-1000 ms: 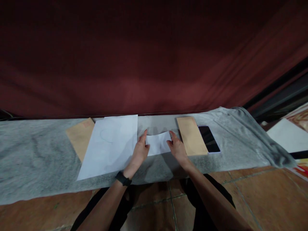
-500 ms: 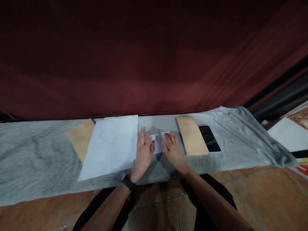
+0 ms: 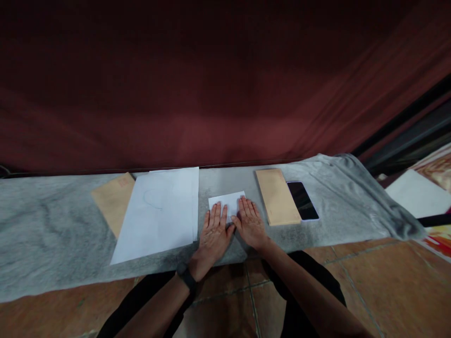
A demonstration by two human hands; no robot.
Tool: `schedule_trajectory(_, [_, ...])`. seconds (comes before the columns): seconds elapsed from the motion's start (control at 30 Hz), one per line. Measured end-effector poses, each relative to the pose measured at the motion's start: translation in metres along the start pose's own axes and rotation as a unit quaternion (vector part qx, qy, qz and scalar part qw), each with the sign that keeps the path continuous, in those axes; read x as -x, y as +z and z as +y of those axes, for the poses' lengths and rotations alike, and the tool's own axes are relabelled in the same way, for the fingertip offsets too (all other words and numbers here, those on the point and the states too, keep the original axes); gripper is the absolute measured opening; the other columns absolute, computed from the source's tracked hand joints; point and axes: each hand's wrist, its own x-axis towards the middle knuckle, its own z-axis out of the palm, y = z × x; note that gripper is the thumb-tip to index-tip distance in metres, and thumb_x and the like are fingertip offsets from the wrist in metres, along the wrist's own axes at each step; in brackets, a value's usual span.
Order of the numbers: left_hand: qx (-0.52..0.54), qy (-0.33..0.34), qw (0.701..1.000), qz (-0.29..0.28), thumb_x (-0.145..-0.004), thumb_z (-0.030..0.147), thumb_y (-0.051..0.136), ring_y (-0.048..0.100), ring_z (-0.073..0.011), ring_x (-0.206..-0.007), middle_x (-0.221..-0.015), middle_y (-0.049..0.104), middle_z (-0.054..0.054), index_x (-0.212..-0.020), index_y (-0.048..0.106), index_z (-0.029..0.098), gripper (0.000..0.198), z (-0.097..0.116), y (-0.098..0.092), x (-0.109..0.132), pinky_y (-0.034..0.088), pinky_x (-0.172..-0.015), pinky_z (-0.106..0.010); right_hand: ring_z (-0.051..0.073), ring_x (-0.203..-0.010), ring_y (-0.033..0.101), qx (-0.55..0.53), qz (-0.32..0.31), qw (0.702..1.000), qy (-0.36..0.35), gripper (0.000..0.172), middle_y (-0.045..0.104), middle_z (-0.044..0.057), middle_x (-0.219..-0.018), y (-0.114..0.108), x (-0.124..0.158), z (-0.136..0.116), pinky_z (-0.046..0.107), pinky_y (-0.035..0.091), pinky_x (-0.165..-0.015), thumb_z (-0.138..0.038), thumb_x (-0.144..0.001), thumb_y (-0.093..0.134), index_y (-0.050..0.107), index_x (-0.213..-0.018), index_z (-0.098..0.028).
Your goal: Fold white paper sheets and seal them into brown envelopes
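A small folded white paper lies on the grey cloth in front of me, its near part hidden under my hands. My left hand rests flat on its left side, fingers stretched out and pointing away from me. On the right side, my right hand also lies flat with fingers extended, its thumb close to the left thumb. Just left of my hands are large white paper sheets with a faint curved line on top. To the right sits a stack of brown envelopes.
A phone lies right of the envelopes. Another brown envelope is partly under the sheets at left. The grey cloth covers a long narrow surface, with a dark red curtain behind. A white sheet shows far right.
Both hands have slid nearer to me on the small paper and now lie flatter, uncovering its far edge. The view has shifted slightly.
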Motion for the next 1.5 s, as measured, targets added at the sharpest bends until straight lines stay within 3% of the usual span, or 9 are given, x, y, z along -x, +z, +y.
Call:
schedule_trajectory(0.13, [0.008, 0.023, 1.0, 0.004, -0.1, 0.036, 0.045, 0.026, -0.0294, -0.152, -0.162, 0.033, -0.018, -0.153, 0.038, 0.012, 0.059, -0.015, -0.005, -0.001, 0.027, -0.122, -0.051, 0.031, -0.151, 0.028, 0.018, 0.022, 0.999, 0.025, 0.07, 0.032, 0.022, -0.16, 0.001, 0.005, 0.003, 0.051, 0.025, -0.122, -0.048, -0.104, 0.038, 0.028, -0.156, -0.002])
schedule_trajectory(0.37, [-0.04, 0.092, 0.994, -0.049, -0.099, 0.016, 0.037, 0.034, -0.0277, -0.149, -0.157, 0.041, -0.016, -0.148, 0.047, 0.011, 0.049, -0.031, -0.015, -0.006, 0.035, -0.12, -0.047, 0.033, -0.15, 0.03, 0.024, 0.02, 0.999, 0.036, 0.07, 0.034, 0.024, -0.159, -0.001, 0.007, 0.005, 0.051, 0.025, -0.121, -0.048, -0.105, 0.037, 0.03, -0.155, -0.001])
schedule_trajectory(0.47, [-0.067, 0.107, 0.991, -0.05, -0.095, 0.005, 0.034, 0.036, -0.0247, -0.148, -0.158, 0.041, -0.016, -0.149, 0.044, 0.011, 0.055, -0.032, -0.019, -0.006, 0.036, -0.12, -0.044, 0.033, -0.15, 0.029, 0.028, 0.013, 0.999, 0.036, 0.07, 0.034, 0.024, -0.159, -0.001, 0.007, 0.004, 0.051, 0.025, -0.121, -0.049, -0.105, 0.035, 0.031, -0.155, 0.0])
schedule_trajectory(0.63, [-0.081, 0.133, 0.986, -0.059, -0.099, 0.019, 0.041, 0.036, -0.0282, -0.148, -0.156, 0.044, -0.016, -0.145, 0.049, 0.013, 0.047, -0.027, -0.019, -0.005, 0.032, -0.121, -0.05, 0.032, -0.15, 0.03, 0.028, 0.005, 0.999, 0.032, 0.069, 0.034, 0.023, -0.159, -0.002, 0.008, 0.004, 0.05, 0.026, -0.121, -0.048, -0.105, 0.033, 0.032, -0.154, 0.0])
schedule_trajectory(0.8, [-0.1, 0.161, 0.977, -0.102, -0.091, 0.003, 0.037, 0.037, -0.0264, -0.148, -0.156, 0.044, -0.015, -0.145, 0.05, 0.013, 0.057, -0.021, -0.022, -0.004, 0.028, -0.123, -0.049, 0.033, -0.15, 0.03, 0.03, -0.004, 0.999, 0.032, 0.067, 0.034, 0.023, -0.159, -0.004, 0.01, 0.004, 0.05, 0.026, -0.121, -0.047, -0.106, 0.033, 0.034, -0.154, -0.001])
schedule_trajectory(1.03, [-0.119, 0.158, 0.972, -0.129, -0.086, -0.003, 0.033, 0.038, -0.0256, -0.147, -0.156, 0.044, -0.017, -0.144, 0.05, 0.01, 0.062, -0.019, -0.032, -0.008, 0.032, -0.121, -0.046, 0.033, -0.149, 0.032, 0.024, -0.004, 0.999, 0.026, 0.068, 0.034, 0.024, -0.159, -0.007, 0.012, 0.003, 0.051, 0.026, -0.121, -0.048, -0.104, 0.038, 0.033, -0.154, -0.001])
schedule_trajectory(1.23, [-0.1, 0.145, 0.978, -0.11, -0.087, -0.001, 0.035, 0.041, -0.0269, -0.145, -0.154, 0.046, -0.017, -0.143, 0.052, 0.01, 0.059, -0.025, -0.03, -0.006, 0.036, -0.119, -0.046, 0.033, -0.149, 0.032, 0.02, -0.006, 0.999, 0.031, 0.067, 0.036, 0.021, -0.159, -0.011, 0.012, 0.001, 0.052, 0.025, -0.121, -0.049, -0.105, 0.033, 0.036, -0.154, -0.002])
schedule_trajectory(1.33, [-0.069, 0.13, 0.986, -0.071, -0.093, 0.007, 0.036, 0.044, -0.0273, -0.143, -0.153, 0.048, -0.019, -0.143, 0.051, 0.008, 0.052, -0.022, -0.027, -0.008, 0.035, -0.12, -0.046, 0.031, -0.151, 0.029, 0.002, -0.012, 0.999, 0.032, 0.066, 0.034, 0.02, -0.16, -0.013, 0.008, 0.0, 0.052, 0.024, -0.122, -0.047, -0.106, 0.031, 0.034, -0.154, -0.003])
schedule_trajectory(1.5, [-0.02, 0.113, 0.993, -0.008, -0.099, 0.019, 0.032, 0.03, -0.0267, -0.151, -0.158, 0.039, -0.021, -0.151, 0.037, 0.003, 0.054, -0.008, -0.009, -0.025, 0.029, -0.123, -0.048, 0.022, -0.151, 0.028, -0.063, -0.046, 0.997, -0.012, 0.06, 0.037, 0.013, -0.16, -0.012, -0.011, -0.007, 0.046, 0.026, -0.124, -0.042, -0.108, 0.02, 0.035, -0.155, -0.009])
